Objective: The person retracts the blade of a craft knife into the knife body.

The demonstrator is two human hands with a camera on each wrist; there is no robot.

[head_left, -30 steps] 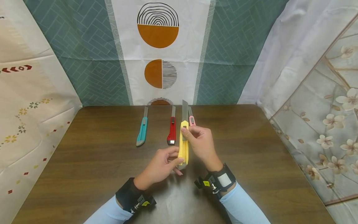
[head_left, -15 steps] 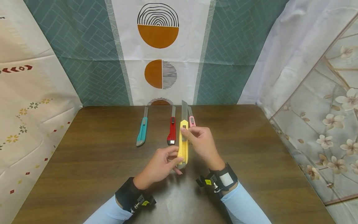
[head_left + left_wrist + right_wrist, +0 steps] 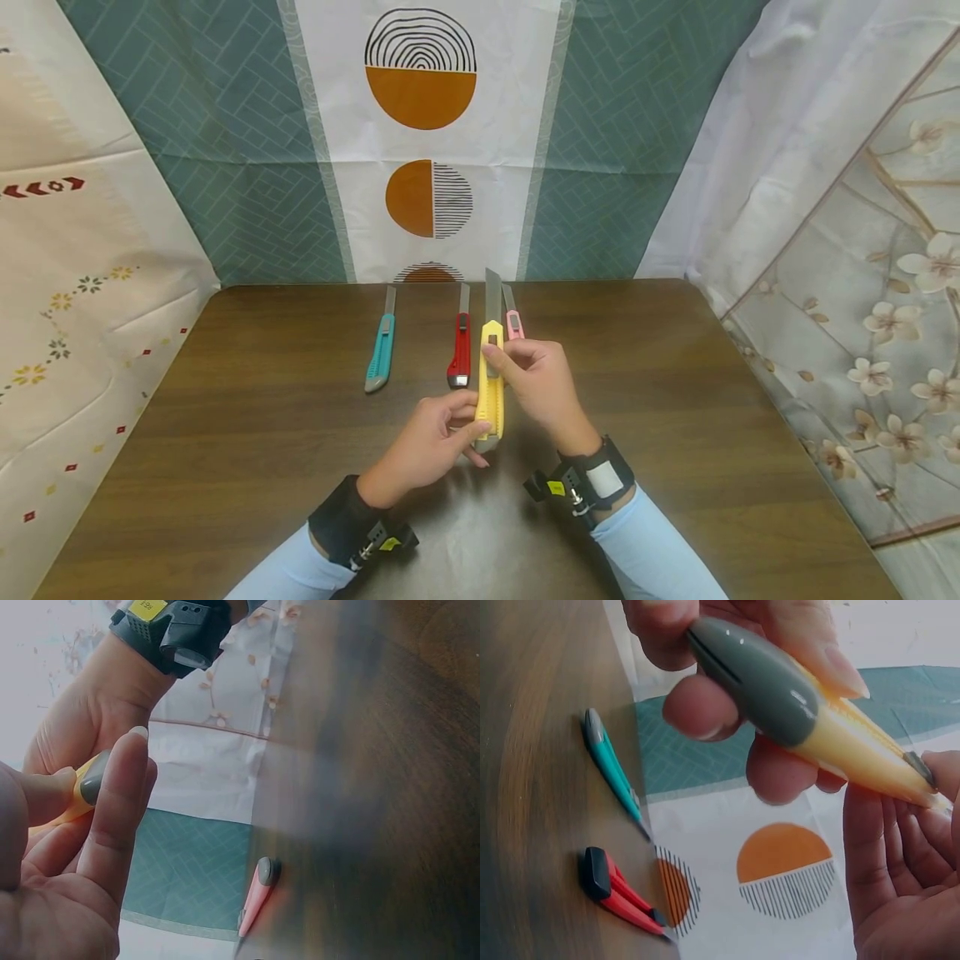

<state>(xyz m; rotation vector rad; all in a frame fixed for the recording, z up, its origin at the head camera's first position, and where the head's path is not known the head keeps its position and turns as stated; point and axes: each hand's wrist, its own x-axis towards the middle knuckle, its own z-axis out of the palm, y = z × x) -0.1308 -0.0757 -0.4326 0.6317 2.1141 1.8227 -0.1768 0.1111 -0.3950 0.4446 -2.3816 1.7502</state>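
Note:
A yellow utility knife (image 3: 491, 392) with a grey end cap is held up between both hands, its wide blade (image 3: 492, 296) extended and pointing away. My left hand (image 3: 431, 437) pinches the lower end of its handle between thumb and fingers. Higher up, my right hand (image 3: 540, 379) grips the handle with the thumb at the grey slider. In the right wrist view the end cap (image 3: 761, 682) lies among the left fingers. Behind the knife, on the table, a pink utility knife (image 3: 513, 323) is partly hidden by the right hand. A red utility knife (image 3: 461, 350) lies just left of the yellow one.
A teal utility knife (image 3: 381, 350) lies further left on the brown wooden table (image 3: 262, 400), blade out toward the far edge. Patterned cloth (image 3: 622, 125) hangs behind the table and along both sides. A strapped camera (image 3: 360, 525) sits on each wrist.
Both hands keep the same hold on the yellow utility knife, which has shifted very slightly to the left. The other knives lie where they were.

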